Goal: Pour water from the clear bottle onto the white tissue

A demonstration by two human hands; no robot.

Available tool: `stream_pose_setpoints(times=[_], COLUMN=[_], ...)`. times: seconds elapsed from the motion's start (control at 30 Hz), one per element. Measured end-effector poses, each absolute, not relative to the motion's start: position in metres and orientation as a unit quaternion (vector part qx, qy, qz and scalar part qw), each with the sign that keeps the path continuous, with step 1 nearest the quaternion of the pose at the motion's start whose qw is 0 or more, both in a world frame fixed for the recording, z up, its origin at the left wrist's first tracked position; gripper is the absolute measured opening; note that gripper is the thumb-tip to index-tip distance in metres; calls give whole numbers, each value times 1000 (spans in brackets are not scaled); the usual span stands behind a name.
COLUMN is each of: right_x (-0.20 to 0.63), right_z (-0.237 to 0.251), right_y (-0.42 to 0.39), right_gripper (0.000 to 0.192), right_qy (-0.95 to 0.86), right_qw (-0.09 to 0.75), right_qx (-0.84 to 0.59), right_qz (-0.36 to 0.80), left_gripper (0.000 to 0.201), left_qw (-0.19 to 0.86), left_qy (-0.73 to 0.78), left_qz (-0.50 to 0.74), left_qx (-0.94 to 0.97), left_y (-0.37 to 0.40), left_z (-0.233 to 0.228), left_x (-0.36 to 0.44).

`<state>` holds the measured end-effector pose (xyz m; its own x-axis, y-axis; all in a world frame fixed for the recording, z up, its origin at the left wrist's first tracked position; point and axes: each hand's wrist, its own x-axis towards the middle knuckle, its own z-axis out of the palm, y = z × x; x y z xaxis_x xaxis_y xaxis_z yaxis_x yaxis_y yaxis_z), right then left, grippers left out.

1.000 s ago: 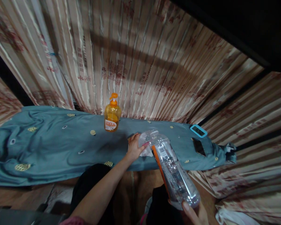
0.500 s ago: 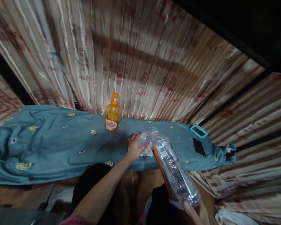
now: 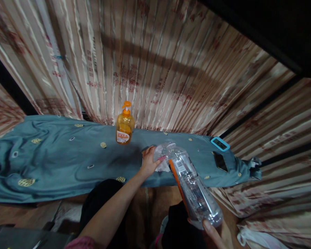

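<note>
Bottle of clear plastic [image 3: 197, 192], held tilted

Head view: the bottle lies toward five o'clock, the right hand [image 3: 217, 233] gripping its base; at six, the left hand [image 3: 148, 164] pinches a clear plastic piece [image 3: 160, 151] by its neck. Seemingly the step is aligning both; the next move calls for even grips. Barcode [image 3: 180, 165] aside, print is illegible, as on the nine-o'clock pump bottle [image 3: 124, 128].

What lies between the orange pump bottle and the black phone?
In the head view, the left hand and the upper end of the clear bottle lie between them.
</note>
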<state>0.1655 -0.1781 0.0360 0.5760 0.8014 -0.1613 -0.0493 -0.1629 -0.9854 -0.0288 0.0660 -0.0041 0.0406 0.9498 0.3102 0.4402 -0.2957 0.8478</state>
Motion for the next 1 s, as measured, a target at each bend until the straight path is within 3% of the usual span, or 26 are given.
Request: stream_pose_setpoints(times=[1.0], right_x=[153], right_z=[55], right_y=[-176], right_gripper=[59], right_qy=[-292], right_qw=[597], right_qx=[-653], right_qz=[363], left_gripper=[54], left_qw=[281], left_qy=[515], left_qz=[441], left_qx=[679], left_y=[67], left_z=[-4], left_x=[-32])
